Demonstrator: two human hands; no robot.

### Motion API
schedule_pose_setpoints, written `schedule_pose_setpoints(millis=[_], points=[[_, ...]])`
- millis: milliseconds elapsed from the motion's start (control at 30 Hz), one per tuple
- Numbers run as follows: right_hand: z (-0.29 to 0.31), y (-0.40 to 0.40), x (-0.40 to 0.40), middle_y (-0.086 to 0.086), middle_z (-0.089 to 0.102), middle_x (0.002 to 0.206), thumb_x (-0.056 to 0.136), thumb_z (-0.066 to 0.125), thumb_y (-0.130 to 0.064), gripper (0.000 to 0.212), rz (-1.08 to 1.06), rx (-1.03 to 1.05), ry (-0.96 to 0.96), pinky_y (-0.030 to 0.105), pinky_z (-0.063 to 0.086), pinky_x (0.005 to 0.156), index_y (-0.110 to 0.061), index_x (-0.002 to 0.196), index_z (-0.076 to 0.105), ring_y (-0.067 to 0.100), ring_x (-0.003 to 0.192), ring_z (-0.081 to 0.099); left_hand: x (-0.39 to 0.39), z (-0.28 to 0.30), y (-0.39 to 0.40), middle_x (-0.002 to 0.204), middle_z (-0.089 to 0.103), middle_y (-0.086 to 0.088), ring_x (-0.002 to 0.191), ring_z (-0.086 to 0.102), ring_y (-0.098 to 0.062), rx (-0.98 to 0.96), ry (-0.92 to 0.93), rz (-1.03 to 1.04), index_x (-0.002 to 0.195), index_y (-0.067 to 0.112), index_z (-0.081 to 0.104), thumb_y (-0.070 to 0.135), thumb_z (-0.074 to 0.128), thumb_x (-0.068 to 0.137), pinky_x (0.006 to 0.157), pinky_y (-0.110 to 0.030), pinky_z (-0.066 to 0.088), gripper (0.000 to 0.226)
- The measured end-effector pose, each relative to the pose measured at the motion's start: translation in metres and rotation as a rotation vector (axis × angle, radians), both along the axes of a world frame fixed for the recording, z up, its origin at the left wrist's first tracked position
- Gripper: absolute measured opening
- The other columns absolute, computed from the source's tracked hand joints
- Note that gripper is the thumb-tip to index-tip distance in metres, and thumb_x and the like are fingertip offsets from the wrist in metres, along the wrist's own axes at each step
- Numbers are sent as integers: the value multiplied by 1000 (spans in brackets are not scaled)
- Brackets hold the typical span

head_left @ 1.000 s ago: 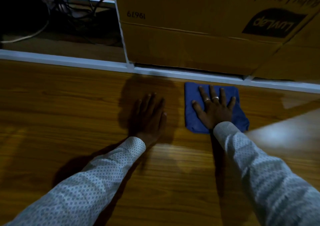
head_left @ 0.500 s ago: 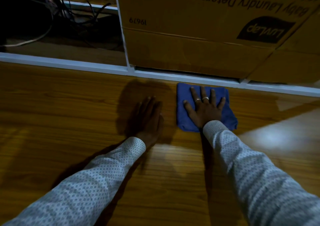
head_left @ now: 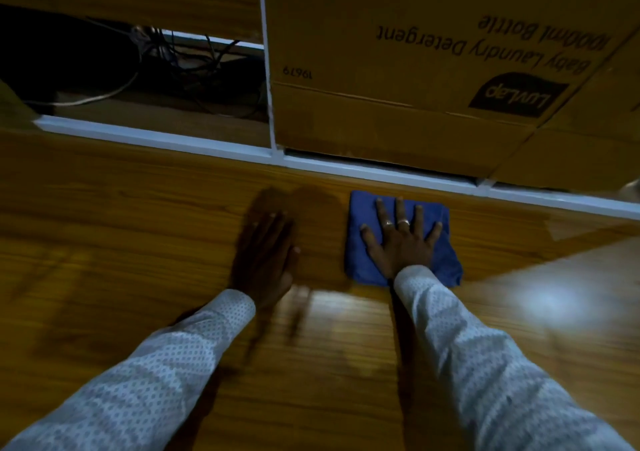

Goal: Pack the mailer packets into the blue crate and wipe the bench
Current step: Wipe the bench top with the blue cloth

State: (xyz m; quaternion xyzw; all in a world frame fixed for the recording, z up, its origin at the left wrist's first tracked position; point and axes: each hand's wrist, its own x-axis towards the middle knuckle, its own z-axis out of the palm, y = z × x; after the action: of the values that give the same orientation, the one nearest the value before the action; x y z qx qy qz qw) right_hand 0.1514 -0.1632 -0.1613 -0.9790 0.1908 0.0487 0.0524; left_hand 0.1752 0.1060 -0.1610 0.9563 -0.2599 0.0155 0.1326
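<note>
My two hands lie flat on a wooden bench.

My left hand rests open, palm down, on bare wood. Just beside it, my right hand presses spread fingers on a blue cloth near the bench's white back edge. Beyond stands a cardboard box.

The tabletop looks like wood-grain laminate, smooth and glossy, with light glaring off it. The blue cloth is soft, matt fabric. The box is matt brown cardboard. The sleeves are thin patterned cloth.
</note>
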Motion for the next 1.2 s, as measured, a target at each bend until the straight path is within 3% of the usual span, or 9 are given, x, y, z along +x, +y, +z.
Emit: schedule_pose_setpoints(millis=[133,233,400,600,767,900,1033,1200], points=[[0,38,2,-7,-7,166,86,2,-80,73,106,7,-4,68,-11,113,-50,153,-5,34,152,-12,-4,2,0,153,43,-11,145,35,-32,-38,-61,4,143,8,51,35,33,99,117,-52,28,55],[-6,39,-28,-10,-5,166,83,-2,-83,74,165,-22,-9,64,-14,114,-54,151,-9,30,152,-12,-4,0,1,159,32,-7,150,24,-28,-9,-36,5,150,13,41,35,32,100,123,-47,16,55],[-1,3,-35,-9,-6,166,85,5,-82,75,14,-18,18,67,-10,114,-51,152,-6,32,152,-11,-3,-3,0,165,15,-3,154,7,-23,43,-16,12,156,19,25,40,24,104,124,-43,5,57],[2,49,-8,-3,-4,167,89,7,-79,75,80,19,-2,70,-10,112,-45,155,-2,36,151,-12,-5,-1,3,162,25,-7,153,14,-24,5,-17,8,153,15,35,33,36,104,124,-39,8,52],[-11,49,-75,-6,4,167,84,4,-83,76,199,-24,-52,66,-8,115,-52,153,2,32,153,-1,-46,-12,30,162,25,-6,153,13,-22,9,-17,40,153,14,36,43,28,102,123,-43,13,59],[-11,31,-86,-9,3,166,81,0,-84,77,99,-44,-45,66,-4,116,-54,151,0,30,153,0,-66,-14,48,163,23,-5,153,12,-23,71,-71,21,154,14,31,47,27,102,124,-43,11,63],[-9,48,-51,-7,-7,166,81,-2,-84,80,-7,6,-11,69,-8,113,-50,153,-5,32,152,-11,-67,-14,47,164,19,-4,153,10,-22,113,-75,33,156,15,26,49,24,102,124,-43,9,64],[-10,82,-77,-6,-2,167,85,4,-81,75,117,-5,-40,67,-8,115,-50,154,1,33,153,-6,-64,-16,50,164,20,-3,153,10,-21,104,-56,26,156,18,26,50,26,102,123,-43,10,63]])
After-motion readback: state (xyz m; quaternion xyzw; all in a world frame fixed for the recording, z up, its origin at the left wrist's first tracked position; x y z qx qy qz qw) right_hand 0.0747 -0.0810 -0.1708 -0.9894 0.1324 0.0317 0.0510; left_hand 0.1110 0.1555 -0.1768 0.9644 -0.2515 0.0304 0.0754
